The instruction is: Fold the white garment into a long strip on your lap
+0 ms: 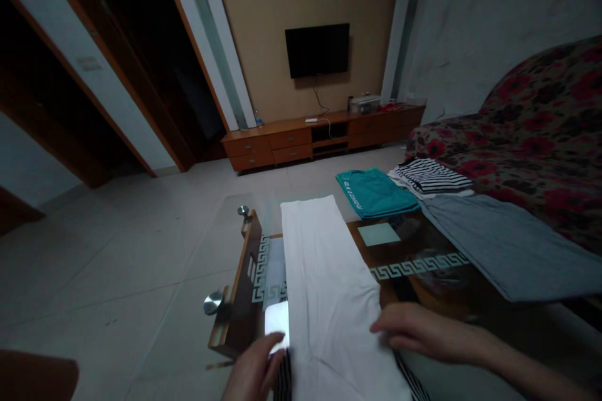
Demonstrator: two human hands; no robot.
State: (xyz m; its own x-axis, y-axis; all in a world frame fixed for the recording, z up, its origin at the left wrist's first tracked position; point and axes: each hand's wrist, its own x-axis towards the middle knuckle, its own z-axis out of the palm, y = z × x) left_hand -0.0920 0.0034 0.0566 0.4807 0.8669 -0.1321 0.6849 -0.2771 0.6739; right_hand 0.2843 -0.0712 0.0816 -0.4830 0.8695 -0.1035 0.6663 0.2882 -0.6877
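A long white garment [324, 263] lies lengthwise on the glass table, folded into a narrow strip with some wrinkles. Black-and-white striped fabric [283, 379] shows at both of its near edges. My left hand [254, 366] is by the near left edge, beside the striped part, thumb and forefinger apart. Over the right edge of the white cloth, my right hand [418, 329] reaches in with its forefinger stretched out and a gap to the thumb. Nothing shows in either hand. Whether the fingertips press on the cloth is hard to tell.
Folded teal clothing [379, 191], a striped garment [433, 175] and a grey garment [508, 241] lie at the right, near the flowered sofa [527, 119]. The glass table edge [176, 291] runs along the left. Beyond stand a low cabinet [291, 139] and a wall television [318, 50].
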